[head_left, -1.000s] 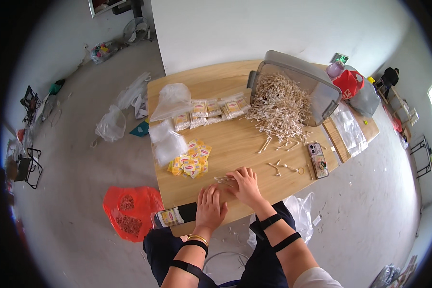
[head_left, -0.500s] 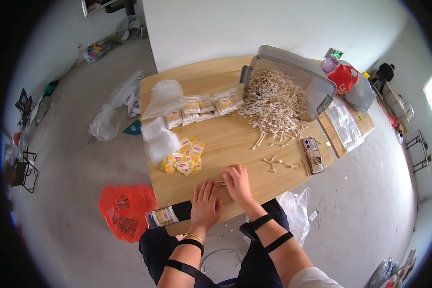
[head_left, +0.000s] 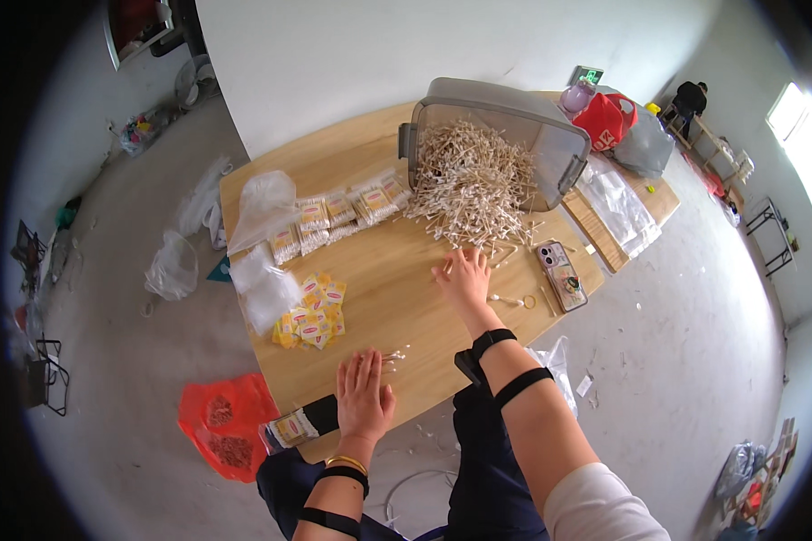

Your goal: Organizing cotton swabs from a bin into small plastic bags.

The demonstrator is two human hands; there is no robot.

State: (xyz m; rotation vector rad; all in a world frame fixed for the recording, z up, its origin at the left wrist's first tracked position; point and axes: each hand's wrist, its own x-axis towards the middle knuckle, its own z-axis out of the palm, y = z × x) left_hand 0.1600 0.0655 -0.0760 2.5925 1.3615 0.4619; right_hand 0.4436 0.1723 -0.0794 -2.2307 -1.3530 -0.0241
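Observation:
My left hand [head_left: 364, 397] lies flat near the front edge of the wooden table [head_left: 397, 298], fingers stretched out and close together. A few cotton swabs [head_left: 393, 358] stick out from beside its fingertips; whether more lie under the palm is hidden. Farther right, my right hand [head_left: 466, 281] is spread just in front of a large heap of cotton swabs [head_left: 474, 176], with nothing visibly held. That heap spills from a grey translucent bin [head_left: 559, 115] tipped on its side. Left of my left hand, a clear bag of swabs [head_left: 291, 428] lies beside a black strip [head_left: 320, 415].
Yellow-and-white printed slips [head_left: 311, 316] are piled on the table's left, near clear plastic bags [head_left: 264, 293]. Filled swab packets [head_left: 338, 212] line up behind them. A phone [head_left: 562, 278] rests at the right edge. A red bag [head_left: 230, 428] sits beyond the left edge.
My right hand has left the spot beside my left hand and moved forward to the heap's front edge. Swabs near my left fingertips now show. The whole view has shifted.

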